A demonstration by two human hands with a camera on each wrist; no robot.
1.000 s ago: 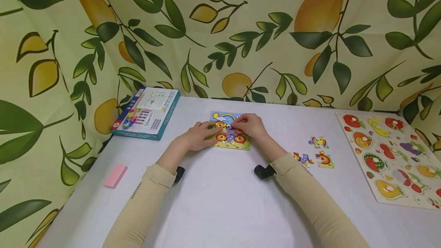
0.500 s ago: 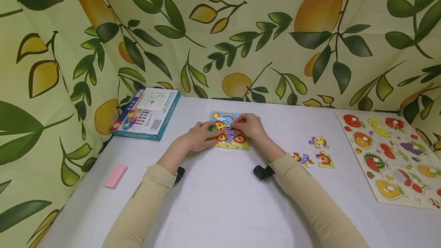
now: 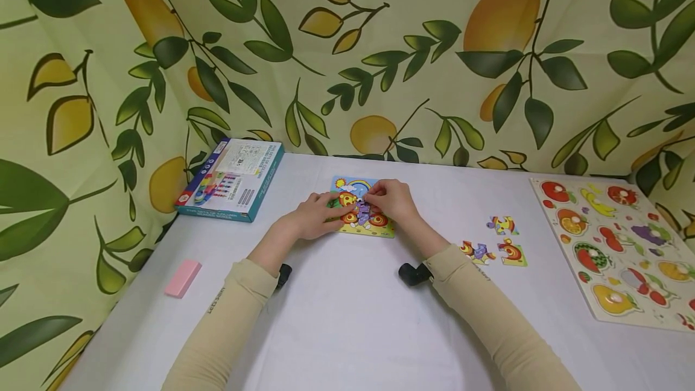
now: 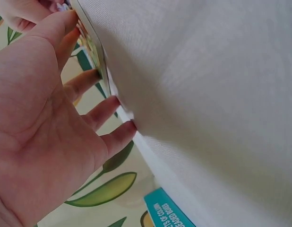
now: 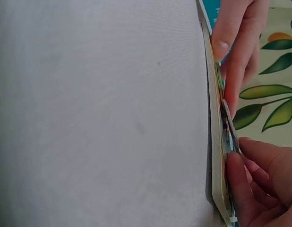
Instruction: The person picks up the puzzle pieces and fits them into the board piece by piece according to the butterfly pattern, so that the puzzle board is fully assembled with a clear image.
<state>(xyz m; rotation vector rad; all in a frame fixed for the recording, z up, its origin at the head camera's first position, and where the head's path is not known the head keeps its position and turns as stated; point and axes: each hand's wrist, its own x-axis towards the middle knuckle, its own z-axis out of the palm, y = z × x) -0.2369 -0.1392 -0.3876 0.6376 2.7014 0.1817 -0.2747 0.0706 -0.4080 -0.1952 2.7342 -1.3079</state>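
Observation:
A small jigsaw puzzle board (image 3: 374, 232) with a butterfly, rainbow and sun picture lies flat on the white table. My left hand (image 3: 312, 217) is at its left side, fingers spread, with the thumb over the near edge; the left wrist view shows fingertips (image 4: 93, 74) along the rim. Over the middle of the board my right hand (image 3: 395, 201) pinches a jigsaw piece (image 5: 229, 116) between thumb and index finger. That piece tilts up from the board in the right wrist view, close to a left fingertip. Part of the picture is hidden under the hands.
Right of the board lie loose jigsaw pieces (image 3: 511, 253), one partly behind the right sleeve. Farther right is a fruit peg puzzle board (image 3: 589, 291). A teal-edged box (image 3: 239, 180) stands at back left, a pink block (image 3: 183, 278) nearer. Patterned cloth hangs behind.
My right hand has shifted very slightly left over the board, still pinching the jigsaw piece. My left hand stays at the board's left side.

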